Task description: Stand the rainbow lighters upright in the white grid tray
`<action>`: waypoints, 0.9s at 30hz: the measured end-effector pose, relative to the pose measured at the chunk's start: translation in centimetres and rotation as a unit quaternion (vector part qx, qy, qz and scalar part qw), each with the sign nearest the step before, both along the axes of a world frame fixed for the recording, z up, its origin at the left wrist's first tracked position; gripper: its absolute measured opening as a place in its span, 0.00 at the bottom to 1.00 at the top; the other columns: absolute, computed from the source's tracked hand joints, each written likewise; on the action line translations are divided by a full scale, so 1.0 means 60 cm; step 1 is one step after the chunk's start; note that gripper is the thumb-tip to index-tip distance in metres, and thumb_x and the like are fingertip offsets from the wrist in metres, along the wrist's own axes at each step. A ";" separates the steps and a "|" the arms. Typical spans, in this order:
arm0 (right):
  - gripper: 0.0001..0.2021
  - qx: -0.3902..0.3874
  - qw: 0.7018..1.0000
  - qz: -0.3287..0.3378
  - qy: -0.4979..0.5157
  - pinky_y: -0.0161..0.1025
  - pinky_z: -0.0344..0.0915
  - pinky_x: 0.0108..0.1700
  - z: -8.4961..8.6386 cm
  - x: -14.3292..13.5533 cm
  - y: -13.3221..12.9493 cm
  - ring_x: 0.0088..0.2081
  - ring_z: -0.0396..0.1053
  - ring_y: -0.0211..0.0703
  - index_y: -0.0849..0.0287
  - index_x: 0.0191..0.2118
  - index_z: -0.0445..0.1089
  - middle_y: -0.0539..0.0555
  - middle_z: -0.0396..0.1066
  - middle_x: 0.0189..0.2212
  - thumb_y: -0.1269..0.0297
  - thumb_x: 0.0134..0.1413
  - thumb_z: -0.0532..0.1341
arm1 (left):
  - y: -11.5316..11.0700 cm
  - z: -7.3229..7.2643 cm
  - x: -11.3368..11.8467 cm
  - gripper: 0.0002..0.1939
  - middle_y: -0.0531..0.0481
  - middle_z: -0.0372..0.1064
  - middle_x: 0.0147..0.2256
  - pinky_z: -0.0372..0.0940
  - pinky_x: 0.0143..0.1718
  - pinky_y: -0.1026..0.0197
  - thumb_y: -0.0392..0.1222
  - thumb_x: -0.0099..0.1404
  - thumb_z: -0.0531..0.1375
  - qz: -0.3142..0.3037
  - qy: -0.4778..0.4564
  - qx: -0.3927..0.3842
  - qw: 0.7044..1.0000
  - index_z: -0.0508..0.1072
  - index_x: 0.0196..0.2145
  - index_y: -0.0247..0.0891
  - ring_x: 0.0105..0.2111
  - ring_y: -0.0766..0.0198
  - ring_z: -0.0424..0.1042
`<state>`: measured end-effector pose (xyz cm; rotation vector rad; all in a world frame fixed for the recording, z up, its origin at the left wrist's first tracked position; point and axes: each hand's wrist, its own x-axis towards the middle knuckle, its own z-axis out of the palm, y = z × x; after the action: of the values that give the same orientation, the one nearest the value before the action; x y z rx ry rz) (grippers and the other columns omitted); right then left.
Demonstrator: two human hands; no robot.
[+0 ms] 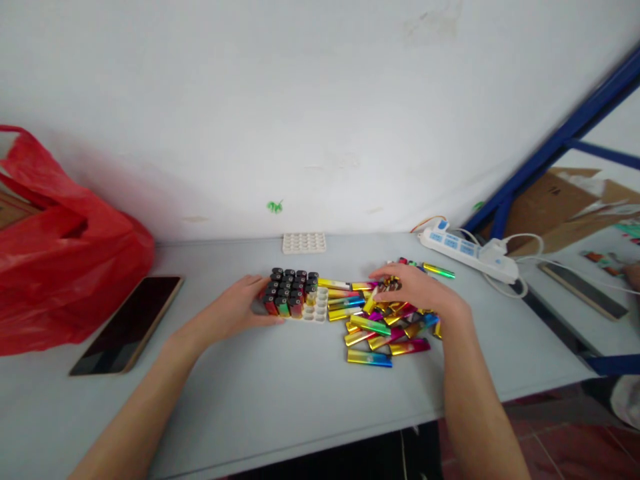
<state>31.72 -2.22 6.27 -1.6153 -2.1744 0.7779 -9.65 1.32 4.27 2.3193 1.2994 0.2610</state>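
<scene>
Several lighters with black tops (287, 287) stand upright in rows in a white tray with round holes (314, 313), whose right part shows open holes. My left hand (245, 303) is curled around the left side of this group, fingers behind and thumb along the front. To the right lies a loose pile of shiny lighters (370, 325) in gold, red, green and blue. Over the pile's far part my right hand (413, 287) bends its fingers and thumb around some lighters (389, 285); their exact number is hidden.
A second white holed tray (304, 243) lies by the wall. On the left are a phone (127, 327) and a red plastic bag (65, 247). A power strip with cables (467, 253) lies at back right, near a blue metal frame (565, 140) and a cardboard box (555, 200).
</scene>
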 end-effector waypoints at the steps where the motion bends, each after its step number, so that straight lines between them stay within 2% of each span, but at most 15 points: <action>1: 0.19 -0.006 1.000 0.006 0.008 0.48 0.73 0.56 0.001 0.000 0.000 0.51 0.79 0.56 0.52 0.54 0.83 0.58 0.82 0.52 0.57 0.57 0.75 | 0.000 0.000 0.000 0.28 0.41 0.78 0.47 0.72 0.54 0.45 0.64 0.59 0.71 -0.001 0.001 0.000 1.000 0.79 0.45 0.38 0.48 0.43 0.75; 5: 0.16 -0.034 0.998 0.030 0.044 0.46 0.73 0.54 0.005 -0.004 0.003 0.48 0.79 0.54 0.51 0.50 0.85 0.56 0.83 0.49 0.56 0.58 0.73 | 0.002 -0.005 -0.003 0.29 0.42 0.79 0.47 0.72 0.54 0.46 0.66 0.58 0.71 0.000 -0.004 0.007 1.000 0.79 0.46 0.39 0.49 0.44 0.76; 11: 0.13 -0.063 0.995 -0.001 0.077 0.41 0.71 0.42 -0.003 -0.007 0.012 0.39 0.78 0.48 0.55 0.43 0.84 0.54 0.82 0.37 0.53 0.58 0.71 | 0.006 -0.016 -0.008 0.32 0.40 0.79 0.47 0.72 0.54 0.45 0.67 0.57 0.71 -0.004 -0.010 0.014 1.000 0.79 0.47 0.39 0.49 0.43 0.76; 16: 0.16 -0.040 0.985 -0.036 0.162 0.42 0.73 0.43 -0.010 -0.009 0.013 0.40 0.77 0.47 0.57 0.44 0.80 0.54 0.81 0.40 0.51 0.57 0.72 | 0.003 -0.008 -0.004 0.30 0.41 0.78 0.47 0.71 0.55 0.45 0.66 0.59 0.70 -0.003 -0.007 0.009 1.000 0.79 0.46 0.38 0.50 0.41 0.76; 19: 0.18 -0.030 0.964 -0.052 0.259 0.44 0.74 0.46 -0.010 -0.017 0.016 0.42 0.78 0.47 0.57 0.44 0.78 0.53 0.79 0.41 0.50 0.54 0.74 | 0.001 -0.003 -0.003 0.29 0.41 0.79 0.46 0.72 0.53 0.46 0.65 0.56 0.71 0.004 -0.012 0.003 1.000 0.79 0.45 0.38 0.49 0.41 0.76; 23: 0.20 -0.008 0.928 -0.103 0.359 0.45 0.75 0.51 -0.017 -0.038 0.024 0.43 0.78 0.45 0.55 0.45 0.78 0.52 0.79 0.43 0.52 0.49 0.78 | -0.001 0.000 -0.004 0.29 0.40 0.79 0.48 0.72 0.54 0.46 0.65 0.59 0.71 -0.003 -0.013 -0.001 1.000 0.79 0.45 0.38 0.50 0.41 0.76; 27: 0.25 0.010 0.852 -0.162 0.498 0.45 0.74 0.57 -0.024 -0.073 0.032 0.48 0.77 0.44 0.51 0.49 0.80 0.52 0.81 0.47 0.53 0.44 0.80 | 0.000 -0.002 -0.004 0.28 0.39 0.79 0.49 0.71 0.56 0.45 0.63 0.60 0.70 -0.008 -0.004 0.007 1.000 0.79 0.47 0.37 0.51 0.41 0.76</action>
<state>27.35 -0.27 4.82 -1.1002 -1.1261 1.1288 -9.88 1.30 4.15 2.3377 1.2788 0.2737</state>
